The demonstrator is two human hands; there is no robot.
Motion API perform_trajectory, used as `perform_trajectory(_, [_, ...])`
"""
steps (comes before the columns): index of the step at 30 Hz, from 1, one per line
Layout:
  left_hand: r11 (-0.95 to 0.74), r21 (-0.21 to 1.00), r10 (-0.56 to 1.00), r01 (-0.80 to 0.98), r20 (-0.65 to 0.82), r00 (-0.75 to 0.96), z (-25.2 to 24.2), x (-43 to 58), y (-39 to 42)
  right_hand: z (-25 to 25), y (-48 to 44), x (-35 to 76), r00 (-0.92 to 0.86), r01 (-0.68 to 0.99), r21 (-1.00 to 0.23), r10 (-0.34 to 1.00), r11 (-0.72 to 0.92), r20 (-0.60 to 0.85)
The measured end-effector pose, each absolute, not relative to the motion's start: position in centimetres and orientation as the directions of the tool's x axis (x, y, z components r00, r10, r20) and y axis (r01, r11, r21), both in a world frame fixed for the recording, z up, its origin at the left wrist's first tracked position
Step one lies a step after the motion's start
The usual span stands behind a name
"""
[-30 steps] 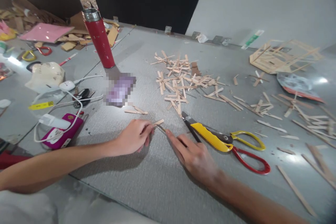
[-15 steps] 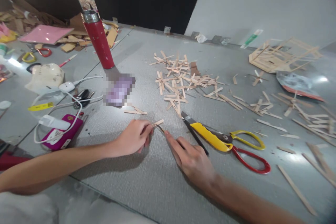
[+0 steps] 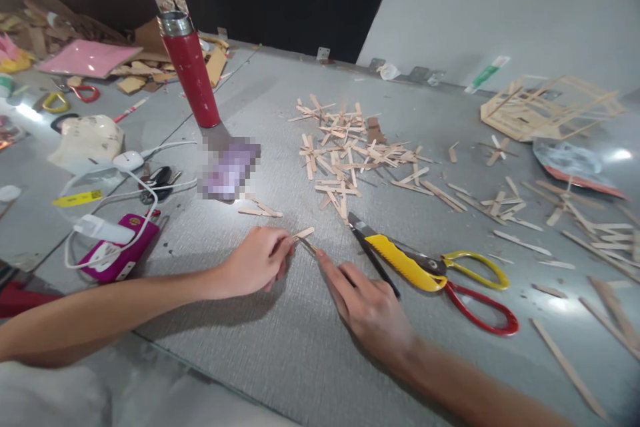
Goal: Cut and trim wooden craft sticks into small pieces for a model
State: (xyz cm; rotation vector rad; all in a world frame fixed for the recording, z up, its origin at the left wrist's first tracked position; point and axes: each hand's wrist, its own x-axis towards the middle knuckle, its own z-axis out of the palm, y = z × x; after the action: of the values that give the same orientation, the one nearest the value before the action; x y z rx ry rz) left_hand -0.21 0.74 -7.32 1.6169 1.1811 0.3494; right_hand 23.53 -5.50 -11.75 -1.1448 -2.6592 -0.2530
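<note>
My left hand (image 3: 263, 257) is closed in a pinch around a short wooden stick (image 3: 304, 232), whose pale rounded end sticks out past the fingertips. My right hand (image 3: 363, 297) is wrapped round a thin pointed metal tool (image 3: 309, 245). Its tip meets the stick close to my left fingertips; most of the handle is hidden in the palm. A few wooden stick pieces (image 3: 260, 211) lie just beyond my left hand. To the right of my right hand are a black pen-like rod (image 3: 376, 261) and scissors (image 3: 425, 263) with yellow and red handles.
A heap of wooden sticks (image 3: 350, 140) spreads across the middle of the table. A red flask (image 3: 193, 73), a blurred-out purple object (image 3: 230, 170), a magenta power strip (image 3: 120, 247) with white cables and keys (image 3: 157, 180) stand left. A wooden stick frame (image 3: 545, 107) sits far right.
The view has shifted slightly, so the things on the table appear a little displaced. Both hands keep their grips, with the tool tip still at the stick.
</note>
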Motion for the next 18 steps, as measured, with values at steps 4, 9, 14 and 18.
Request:
perform_trajectory(4, [0.043,0.856,0.823,0.515,-0.323,0.467,-7.2,-0.19,0.73,-11.85,-5.49,23.63,-0.669,0.735,0.077,0.702,0.674,0.242])
perform_trajectory(9, [0.042,0.86,0.826,0.509,-0.317,0.466,-7.14,-0.08,0.65,-11.77,-5.46,23.54,-0.697,0.713,0.136,0.676,0.688,0.239])
perform_trajectory(14, [0.047,0.868,0.839,0.495,-0.303,0.452,-7.65,-0.13,0.56,-11.31,-5.44,23.35,-0.694,0.714,0.143,0.669,0.685,0.264])
perform_trajectory(18, [0.045,0.872,0.841,0.487,-0.296,0.453,-7.81,-0.06,0.58,-11.26,-5.43,23.29,-0.693,0.714,0.143,0.664,0.685,0.28])
